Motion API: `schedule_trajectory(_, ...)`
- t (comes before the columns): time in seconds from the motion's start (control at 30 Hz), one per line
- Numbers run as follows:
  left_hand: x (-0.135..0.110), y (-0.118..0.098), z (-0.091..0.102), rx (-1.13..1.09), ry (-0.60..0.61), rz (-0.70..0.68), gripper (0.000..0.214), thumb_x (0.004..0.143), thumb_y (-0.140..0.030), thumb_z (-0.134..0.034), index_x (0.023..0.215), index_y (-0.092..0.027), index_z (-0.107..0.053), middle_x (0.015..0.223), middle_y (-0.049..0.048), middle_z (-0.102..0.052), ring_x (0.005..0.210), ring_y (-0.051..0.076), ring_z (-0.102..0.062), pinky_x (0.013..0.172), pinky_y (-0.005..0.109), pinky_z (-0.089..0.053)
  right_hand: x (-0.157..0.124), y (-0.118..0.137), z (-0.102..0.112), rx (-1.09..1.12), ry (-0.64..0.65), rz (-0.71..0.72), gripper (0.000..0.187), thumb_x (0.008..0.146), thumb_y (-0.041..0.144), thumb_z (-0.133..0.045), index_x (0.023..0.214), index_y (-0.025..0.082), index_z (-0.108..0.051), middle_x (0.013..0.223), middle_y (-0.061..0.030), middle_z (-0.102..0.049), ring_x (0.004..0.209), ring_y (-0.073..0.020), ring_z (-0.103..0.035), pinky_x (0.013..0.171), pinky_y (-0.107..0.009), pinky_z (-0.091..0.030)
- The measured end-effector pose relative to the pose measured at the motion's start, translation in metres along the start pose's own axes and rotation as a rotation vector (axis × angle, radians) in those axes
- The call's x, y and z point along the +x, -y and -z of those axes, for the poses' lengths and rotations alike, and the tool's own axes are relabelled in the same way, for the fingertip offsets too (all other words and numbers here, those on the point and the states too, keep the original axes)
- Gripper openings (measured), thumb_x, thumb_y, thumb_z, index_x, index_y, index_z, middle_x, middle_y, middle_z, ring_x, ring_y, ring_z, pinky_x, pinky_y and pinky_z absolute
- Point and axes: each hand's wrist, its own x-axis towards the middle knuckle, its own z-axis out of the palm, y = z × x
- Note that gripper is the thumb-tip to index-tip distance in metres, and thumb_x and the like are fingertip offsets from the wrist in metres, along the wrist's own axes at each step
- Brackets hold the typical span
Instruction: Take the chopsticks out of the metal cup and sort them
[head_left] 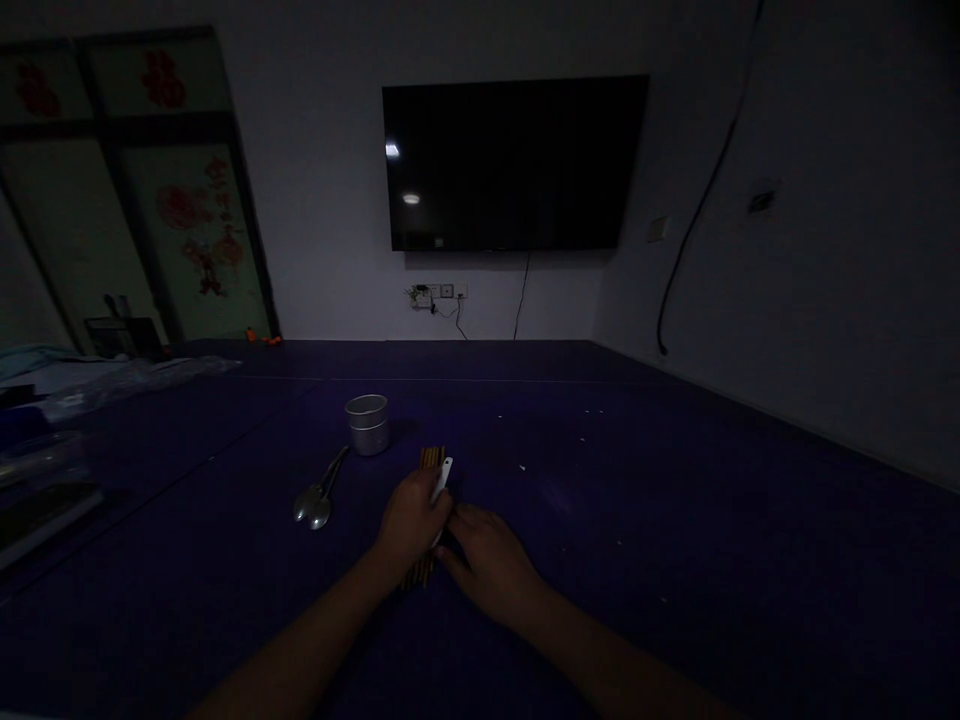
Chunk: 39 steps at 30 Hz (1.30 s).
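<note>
The room is dim. My left hand (409,520) rests on a bundle of brown chopsticks (431,458) lying on the dark blue table (637,520), fingers curled around a small white utensil handle (442,478). My right hand (487,560) lies just to the right of the bundle, fingers bent toward it; what it touches is hidden. A small metal cup (367,423) stands beyond the hands to the left. Two metal spoons (319,497) lie left of the hands.
A black wall-mounted television (514,165) hangs on the far wall above a power outlet (439,293). Clear plastic bags and dark items (67,410) crowd the table's left edge. A decorated sliding door (142,200) is at the back left.
</note>
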Motion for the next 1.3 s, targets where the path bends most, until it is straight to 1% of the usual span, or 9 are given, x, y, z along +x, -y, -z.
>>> schedule_trajectory(0.1, 0.000, 0.001, -0.001, -0.150, -0.023, -0.009, 0.023, 0.079, -0.020, -0.045, 0.092, -0.016, -0.064, 0.088, 0.0048, -0.068, 0.079, 0.016, -0.062, 0.073, 0.026, -0.045, 0.001, 0.000, -0.001, 0.008, -0.006, -0.026, 0.030, 0.089, 0.028, -0.048, 0.117, 0.019, -0.055, 0.112, -0.0094, -0.061, 0.106, -0.0236, -0.054, 0.093, -0.036, -0.038)
schedule_trajectory(0.17, 0.000, 0.001, -0.002, -0.232, -0.047, -0.004, 0.024, 0.078, -0.023, -0.045, 0.091, -0.015, -0.065, 0.083, 0.0040, -0.068, 0.074, 0.016, -0.062, 0.069, 0.026, -0.046, 0.001, 0.000, -0.001, 0.022, -0.025, -0.059, 0.031, 0.089, 0.028, -0.047, 0.118, 0.018, -0.054, 0.113, -0.0098, -0.061, 0.106, -0.0241, -0.054, 0.092, -0.036, -0.037)
schedule_trajectory(0.33, 0.001, 0.003, -0.005, -0.381, -0.114, 0.052, 0.032, 0.075, -0.029, -0.050, 0.099, -0.014, -0.065, 0.080, 0.0037, -0.069, 0.068, 0.017, -0.062, 0.062, 0.027, -0.047, 0.002, 0.001, 0.000, 0.055, -0.058, -0.088, 0.032, 0.089, 0.028, -0.047, 0.118, 0.018, -0.054, 0.114, -0.0101, -0.061, 0.105, -0.0242, -0.055, 0.091, -0.036, -0.037)
schedule_trajectory(0.53, 0.004, 0.011, -0.014, -0.506, -0.148, 0.116, 0.036, 0.071, -0.030, -0.056, 0.101, -0.014, -0.066, 0.081, 0.0043, -0.069, 0.070, 0.018, -0.063, 0.064, 0.027, -0.047, 0.002, -0.001, -0.001, 0.030, -0.068, -0.096, 0.032, 0.088, 0.031, -0.049, 0.115, 0.017, -0.057, 0.113, -0.0100, -0.062, 0.104, -0.0247, -0.055, 0.091, -0.037, -0.036)
schedule_trajectory(0.63, 0.006, 0.016, -0.018, -0.575, -0.150, 0.160, 0.038, 0.069, -0.029, -0.058, 0.102, -0.013, -0.066, 0.084, 0.0051, -0.069, 0.073, 0.018, -0.062, 0.064, 0.027, -0.047, 0.002, -0.001, -0.002, 0.041, -0.069, -0.106, 0.038, 0.086, 0.032, -0.052, 0.120, 0.017, -0.055, 0.114, -0.0102, -0.062, 0.104, -0.0254, -0.055, 0.091, -0.037, -0.036)
schedule_trajectory(0.8, 0.009, 0.019, -0.022, -0.708, -0.122, 0.259, 0.043, 0.066, -0.030, -0.062, 0.105, -0.012, -0.064, 0.079, 0.0034, -0.068, 0.068, 0.017, -0.061, 0.060, 0.025, -0.046, 0.004, -0.003, -0.003, 0.070, -0.062, -0.121, 0.049, 0.085, 0.033, -0.056, 0.130, 0.017, -0.049, 0.116, -0.0106, -0.062, 0.107, -0.0255, -0.054, 0.093, -0.036, -0.036)
schedule_trajectory(0.9, 0.010, 0.020, -0.022, -0.770, -0.119, 0.273, 0.043, 0.065, -0.030, -0.064, 0.104, -0.012, -0.063, 0.078, 0.0029, -0.067, 0.068, 0.017, -0.061, 0.059, 0.024, -0.045, 0.004, -0.004, -0.004, 0.068, -0.068, -0.124, 0.053, 0.085, 0.031, -0.055, 0.135, 0.018, -0.045, 0.116, -0.0106, -0.063, 0.106, -0.0251, -0.055, 0.092, -0.035, -0.037)
schedule_trajectory(1.1, 0.007, 0.015, -0.017, -0.879, -0.103, 0.314, 0.038, 0.060, -0.032, -0.067, 0.093, -0.013, -0.064, 0.065, -0.0007, -0.064, 0.056, 0.014, -0.057, 0.051, 0.022, -0.041, 0.004, -0.004, -0.004, 0.032, -0.079, -0.107, 0.051, 0.084, 0.029, -0.055, 0.134, 0.017, -0.047, 0.116, -0.0113, -0.062, 0.104, -0.0246, -0.056, 0.091, -0.034, -0.038)
schedule_trajectory(1.3, 0.003, 0.010, -0.014, -0.924, -0.055, 0.361, 0.021, 0.060, -0.030, -0.067, 0.073, -0.015, -0.060, 0.050, -0.0060, -0.053, 0.042, 0.009, -0.048, 0.042, 0.018, -0.034, 0.003, -0.001, 0.000, -0.004, -0.048, -0.096, 0.053, 0.083, 0.032, -0.058, 0.132, 0.016, -0.048, 0.113, -0.0117, -0.063, 0.101, -0.0241, -0.056, 0.088, -0.033, -0.040)
